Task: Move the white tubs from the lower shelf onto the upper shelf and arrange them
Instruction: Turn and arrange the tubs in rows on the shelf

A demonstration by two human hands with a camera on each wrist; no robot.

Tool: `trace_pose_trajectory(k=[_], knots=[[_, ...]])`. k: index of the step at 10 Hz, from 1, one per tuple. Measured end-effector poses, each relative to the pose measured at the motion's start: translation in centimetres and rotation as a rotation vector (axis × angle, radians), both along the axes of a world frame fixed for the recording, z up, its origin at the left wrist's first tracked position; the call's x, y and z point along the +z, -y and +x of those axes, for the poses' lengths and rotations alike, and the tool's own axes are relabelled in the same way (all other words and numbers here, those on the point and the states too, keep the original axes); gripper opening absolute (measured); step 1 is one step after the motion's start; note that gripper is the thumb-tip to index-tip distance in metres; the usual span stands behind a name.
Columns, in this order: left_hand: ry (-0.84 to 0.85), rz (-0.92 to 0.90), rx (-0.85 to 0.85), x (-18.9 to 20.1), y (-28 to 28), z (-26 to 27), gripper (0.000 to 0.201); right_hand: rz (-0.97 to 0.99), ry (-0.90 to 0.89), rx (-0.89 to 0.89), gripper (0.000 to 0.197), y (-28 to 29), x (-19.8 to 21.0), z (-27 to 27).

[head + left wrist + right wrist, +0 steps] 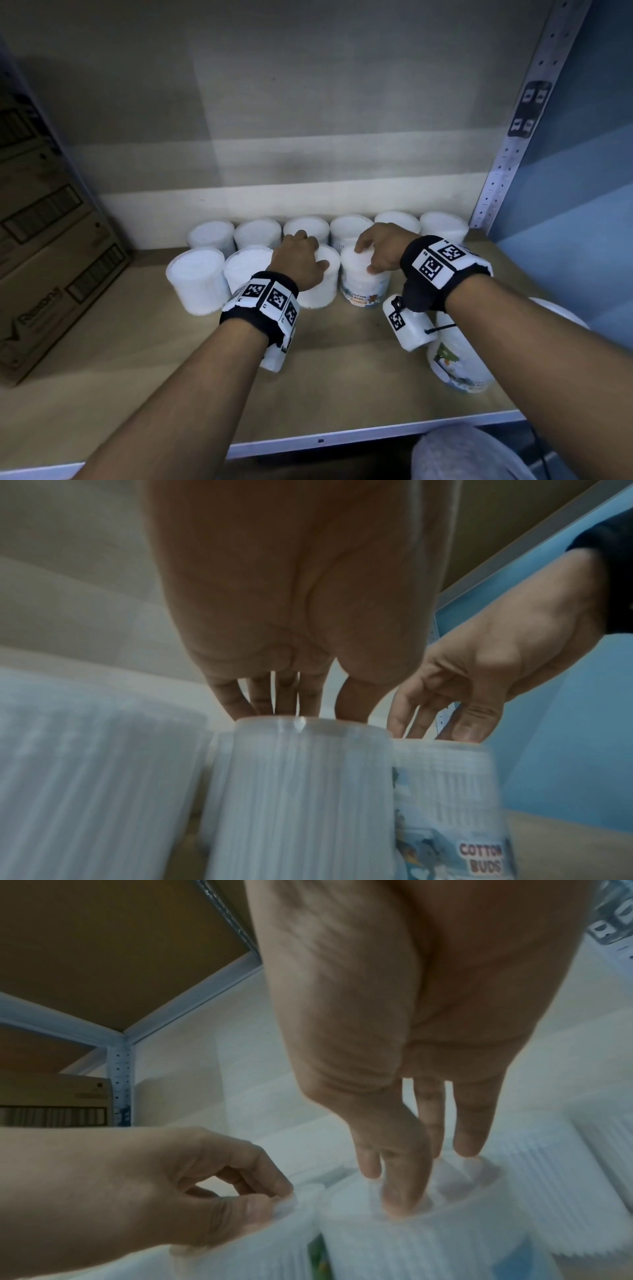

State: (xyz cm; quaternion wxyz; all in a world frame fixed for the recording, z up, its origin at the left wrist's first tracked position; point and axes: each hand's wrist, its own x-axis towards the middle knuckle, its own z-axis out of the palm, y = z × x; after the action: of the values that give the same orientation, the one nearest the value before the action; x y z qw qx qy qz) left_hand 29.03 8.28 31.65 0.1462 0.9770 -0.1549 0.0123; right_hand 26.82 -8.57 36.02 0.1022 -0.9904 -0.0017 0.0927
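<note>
So the shelf (137, 359) already has a back row of six tubs (349, 228) against the wall, sitting just beyond both hands, and a front row going in right under them. The box (44, 246) stands well off to the left hand's outer side.

Left hand (298, 260) is curled over the top of the plain tub (320, 281), fingers over the far rim and thumb on the near side. Right hand (378, 250) grips the labelled tub (364, 281) the same way, fingertips on the lid, thumb at the near edge. The two tubs are touching or nearly, side by side.

My take: this is the lining-up bit. Best done by keeping the grip on the rims and sliding, not lifting, so each tub nudges flush to its neighbour without knocking the back row. Press straight down a little so they don't tip.

Both held tubs stand upright, long axis vertical, lids up. The labelled one has its "cotton buds" print facing the person. One more tub (459, 356) sits near the right forearm, leaning a bit I think, label out front.
</note>
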Motion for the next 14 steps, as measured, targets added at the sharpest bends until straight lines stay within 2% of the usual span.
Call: trace_pose_trajectory(k=[1, 2, 3, 4, 6, 9, 12, 13, 14], knots=[[0.002, 0.001, 0.001, 0.0, 0.0, 0.0, 0.046, 0.041, 0.019, -0.028, 0.044, 0.1, 0.1, 0.2], [0.000, -0.005, -0.002, 0.0, -0.1, 0.0, 0.046, 0.000, 0.057, -0.093, 0.051, -0.1, -0.4, 0.4], [0.002, -0.003, -0.006, 0.0, -0.1, 0.0, 0.046, -0.017, 0.047, -0.116, 0.066, -0.4, -1.0, 0.5], [0.010, -0.005, -0.009, -0.1, -0.2, 0.0, 0.047, -0.030, 0.044, -0.098, 0.066, -0.6, -0.9, 0.4], [0.005, -0.001, -0.019, 0.0, -0.2, -0.1, 0.046, -0.067, 0.048, -0.031, 0.055, -0.6, -0.5, -0.1], [0.000, 0.012, -0.022, 0.1, -0.2, -0.1, 0.046, -0.117, 0.053, 0.018, 0.054, -0.8, -0.3, -0.1], [-0.179, -0.014, -0.161, 1.3, -0.7, 0.4, 0.047, -0.116, 0.076, 0.016, 0.054, -0.6, -0.6, 0.3], [-0.212, 0.006, -0.237, 2.1, -0.8, 0.6, 0.055, -0.112, 0.075, 0.012, 0.055, -0.6, -0.7, 0.4], [-0.173, -0.058, -0.250, 2.4, -0.7, 0.7, 0.054, -0.113, 0.064, 0.009, 0.055, -0.6, -0.6, 0.5]])
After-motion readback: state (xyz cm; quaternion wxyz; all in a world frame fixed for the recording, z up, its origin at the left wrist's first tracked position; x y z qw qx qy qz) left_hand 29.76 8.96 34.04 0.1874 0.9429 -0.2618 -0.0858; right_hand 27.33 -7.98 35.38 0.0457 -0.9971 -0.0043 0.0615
